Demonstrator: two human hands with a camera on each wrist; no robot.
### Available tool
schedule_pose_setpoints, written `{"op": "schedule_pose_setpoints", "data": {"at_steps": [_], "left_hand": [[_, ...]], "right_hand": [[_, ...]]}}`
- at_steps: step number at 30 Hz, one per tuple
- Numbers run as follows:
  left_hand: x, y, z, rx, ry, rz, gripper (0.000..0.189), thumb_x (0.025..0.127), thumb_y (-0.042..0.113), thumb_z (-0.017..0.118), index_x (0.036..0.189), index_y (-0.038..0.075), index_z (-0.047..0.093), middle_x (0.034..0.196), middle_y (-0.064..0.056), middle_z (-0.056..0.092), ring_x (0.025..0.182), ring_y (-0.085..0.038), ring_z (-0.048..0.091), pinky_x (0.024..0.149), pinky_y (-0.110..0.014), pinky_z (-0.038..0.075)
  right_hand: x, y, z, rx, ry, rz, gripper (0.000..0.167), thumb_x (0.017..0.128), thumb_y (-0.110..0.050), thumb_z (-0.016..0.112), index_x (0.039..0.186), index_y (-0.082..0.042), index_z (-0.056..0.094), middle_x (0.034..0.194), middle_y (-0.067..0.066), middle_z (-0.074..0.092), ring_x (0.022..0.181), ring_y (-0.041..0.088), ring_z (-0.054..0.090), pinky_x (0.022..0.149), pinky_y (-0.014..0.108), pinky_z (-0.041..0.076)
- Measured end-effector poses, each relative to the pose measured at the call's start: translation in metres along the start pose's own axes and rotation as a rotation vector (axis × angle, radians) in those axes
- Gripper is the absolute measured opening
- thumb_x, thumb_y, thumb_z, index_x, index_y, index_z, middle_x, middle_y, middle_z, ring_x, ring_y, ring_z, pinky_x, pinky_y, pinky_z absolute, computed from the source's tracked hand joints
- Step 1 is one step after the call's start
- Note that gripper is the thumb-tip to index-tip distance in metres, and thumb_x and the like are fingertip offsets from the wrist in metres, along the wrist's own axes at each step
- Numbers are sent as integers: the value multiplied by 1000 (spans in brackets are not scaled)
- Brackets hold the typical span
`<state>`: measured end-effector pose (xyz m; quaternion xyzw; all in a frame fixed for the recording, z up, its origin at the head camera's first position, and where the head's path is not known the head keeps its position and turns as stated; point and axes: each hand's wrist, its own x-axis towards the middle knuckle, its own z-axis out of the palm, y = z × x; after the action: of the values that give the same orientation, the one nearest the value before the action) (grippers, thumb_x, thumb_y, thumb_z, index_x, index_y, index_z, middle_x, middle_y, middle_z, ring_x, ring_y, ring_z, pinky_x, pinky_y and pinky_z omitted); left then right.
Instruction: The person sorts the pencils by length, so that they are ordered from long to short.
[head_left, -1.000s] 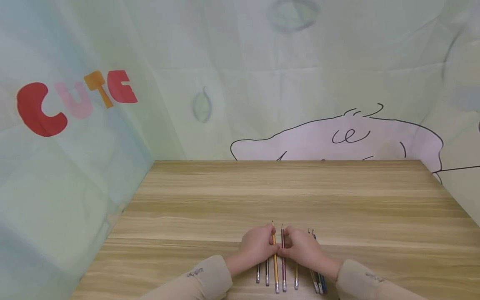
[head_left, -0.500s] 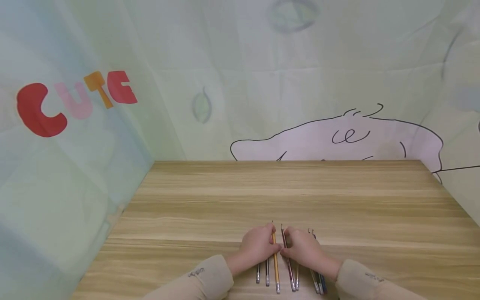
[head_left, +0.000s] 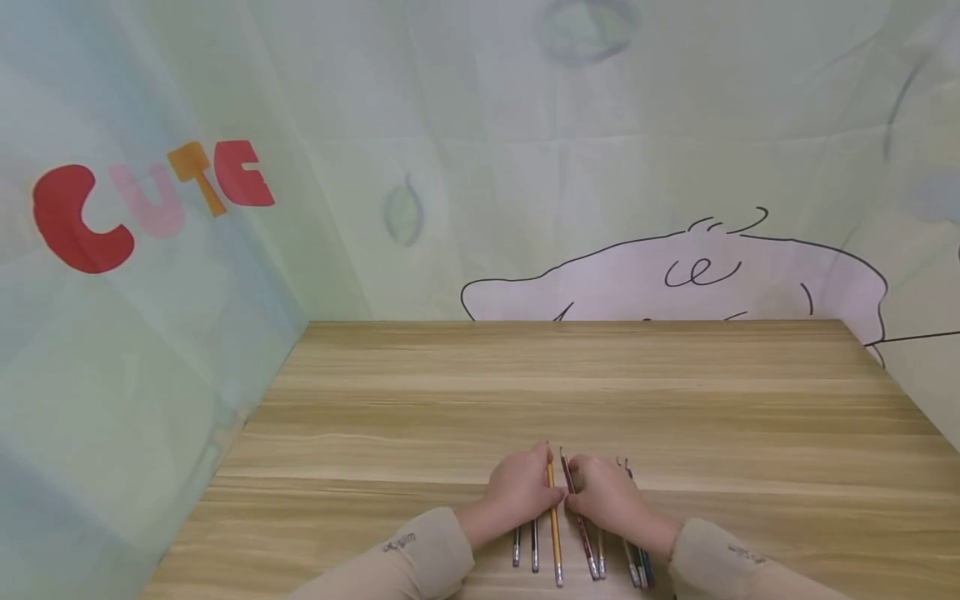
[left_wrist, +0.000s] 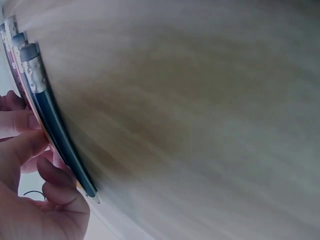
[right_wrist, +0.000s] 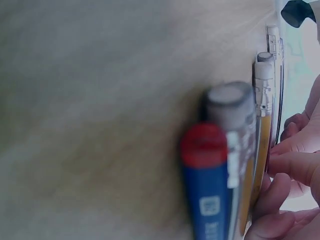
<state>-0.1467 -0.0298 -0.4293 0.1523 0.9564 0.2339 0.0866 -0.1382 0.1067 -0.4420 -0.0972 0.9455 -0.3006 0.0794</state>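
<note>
In the head view my left hand (head_left: 521, 485) pinches an orange-yellow pencil (head_left: 556, 542), its eraser end toward me. Close beside it, my right hand (head_left: 611, 497) pinches a dark red pencil (head_left: 583, 536), which slants with its eraser end to the right. Two dark pencils (head_left: 535, 550) lie partly under the left hand. A yellowish pencil (head_left: 601, 557) lies against the dark red one, mostly covered by the right hand. Under the right wrist is a group of pencils (head_left: 633, 567), among them a blue one with a red end (right_wrist: 205, 170), large in the right wrist view.
The wooden table (head_left: 570, 375) stretches away to a pale cloth backdrop (head_left: 450, 192) with a cartoon outline. Another backdrop with coloured letters (head_left: 82, 221) stands at the left. A dark green pencil (left_wrist: 62, 130) lies nearest in the left wrist view.
The dark red pencil's eraser end has swung right until it lies beside the yellowish pencil. The orange-yellow pencil and left hand have shifted slightly right. The other pencils stay nearly in place.
</note>
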Motion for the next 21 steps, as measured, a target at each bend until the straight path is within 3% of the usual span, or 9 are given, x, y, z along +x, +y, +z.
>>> {"op": "schedule_pose_setpoints", "data": {"at_steps": [12, 21], "left_hand": [[2, 3, 1, -33, -2, -45, 35, 66, 24, 71, 90, 7, 52, 57, 3, 46, 47, -10, 41, 41, -21, 33], [4, 1, 1, -26, 7, -39, 29, 66, 25, 70, 85, 9, 56, 59, 4, 50, 49, -10, 42, 43, -21, 32]], "right_hand": [[1, 1, 0, 21, 13, -25, 38, 64, -7, 68, 99, 5, 59, 58, 0, 55, 42, 5, 44, 35, 15, 31], [1, 0, -1, 37, 36, -13, 37, 62, -11, 72, 94, 3, 59, 63, 2, 56, 48, 9, 46, 40, 19, 36]]}}
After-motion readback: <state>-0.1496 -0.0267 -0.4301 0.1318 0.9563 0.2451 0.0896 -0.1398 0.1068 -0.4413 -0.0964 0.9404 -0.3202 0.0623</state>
